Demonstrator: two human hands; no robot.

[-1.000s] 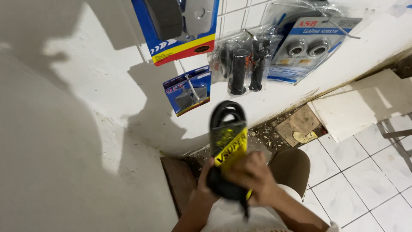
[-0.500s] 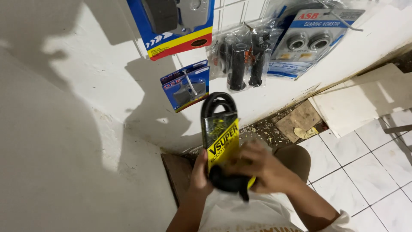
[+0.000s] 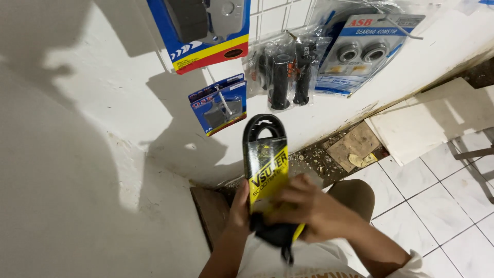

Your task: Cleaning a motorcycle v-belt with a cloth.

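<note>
- Close to the body, the right hand (image 3: 314, 208) was wrapped over the low end of a black rubber belt (image 3: 262, 126), with its fingers (image 3: 293, 193) curled shut on the belt's yellow and black card sleeve (image 3: 267, 170).
- Behind that low end, the left hand (image 3: 239, 208) pressed on the other side, its fingers closed on the belt too.
- Both hands held the belt upright in front of the white wall (image 3: 103, 103), above the person's knee (image 3: 355, 193).
- Only the bottom was held, so I think the tall loop could tip over or flop to one side.
- I also think the card sleeve could slide off or tear if the hands pulled hard, as it only hugged the belt.
- Just past the knee, bits of rubble (image 3: 314, 157) and a scrap of board (image 3: 355, 146) lay on the floor by the wall, and a dropped belt could land in that dirt.
- Farther up, a small blue pack (image 3: 218, 105) hung on the wall with grey flat parts in it.
- Beside it, a clear bag (image 3: 285, 72) held two black hand grips.
- Next to the bag, a blue and white pack (image 3: 360, 51) held two round metal rings.
- Highest of all, a big blue, yellow and red pack (image 3: 206, 31) held a dark part and a grey part.
- These packs hung close together, so I think a swing of the belt could knock one down.
</note>
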